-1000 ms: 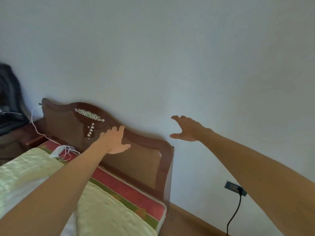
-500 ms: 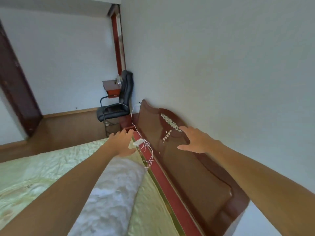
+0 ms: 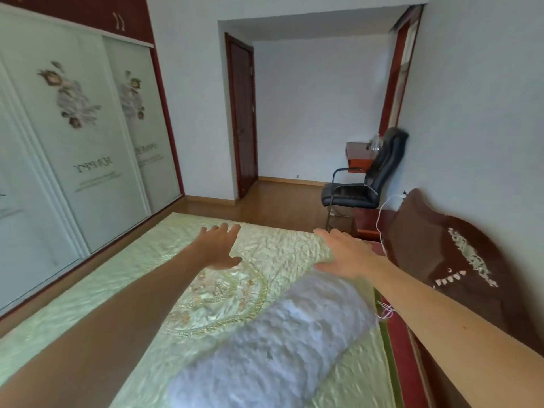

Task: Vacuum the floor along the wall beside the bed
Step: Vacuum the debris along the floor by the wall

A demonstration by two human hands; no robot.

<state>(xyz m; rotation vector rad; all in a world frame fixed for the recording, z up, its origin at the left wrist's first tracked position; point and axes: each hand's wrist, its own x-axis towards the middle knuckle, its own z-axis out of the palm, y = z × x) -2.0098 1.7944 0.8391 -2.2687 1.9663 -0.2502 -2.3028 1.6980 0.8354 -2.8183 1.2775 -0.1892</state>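
Note:
No vacuum cleaner shows in the head view. Both my arms stretch forward over the bed [image 3: 123,278], which has a pale green quilted cover. My left hand [image 3: 219,248] hovers over the cover with fingers spread and holds nothing. My right hand [image 3: 346,254] is also spread and empty, above the far end of a white fluffy bolster pillow [image 3: 265,348]. The dark wooden headboard [image 3: 459,260] stands to the right against the white wall [image 3: 485,113]. The floor strip between bed and wall is hidden.
Wood floor [image 3: 276,207] lies beyond the bed. A black office chair [image 3: 362,187] and a red bedside table [image 3: 368,225] with a white cable [image 3: 381,213] stand at the right. Sliding wardrobe doors [image 3: 79,148] line the left; a dark door [image 3: 243,119] is at the back.
The view has swung left from the wall and headboard to the room across the bed. Both hands moved with it, from the headboard to above the bed cover, still spread and empty.

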